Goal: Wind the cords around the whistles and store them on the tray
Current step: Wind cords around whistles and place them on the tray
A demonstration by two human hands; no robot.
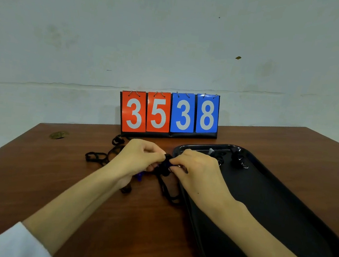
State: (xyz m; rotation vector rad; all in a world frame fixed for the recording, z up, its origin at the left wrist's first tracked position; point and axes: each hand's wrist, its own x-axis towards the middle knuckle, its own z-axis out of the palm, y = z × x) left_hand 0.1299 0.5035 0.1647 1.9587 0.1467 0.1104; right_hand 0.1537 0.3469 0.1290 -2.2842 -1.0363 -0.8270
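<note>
The brown table (76, 181) carries a black tray (271, 200) at its right side. The left hand (138, 158) and right hand (197, 170) hold one whistle (166, 164) between them, just left of the tray, fingers clamped on it. Which way it points I cannot tell. Its cord (165, 188) hangs down to the table.
</note>
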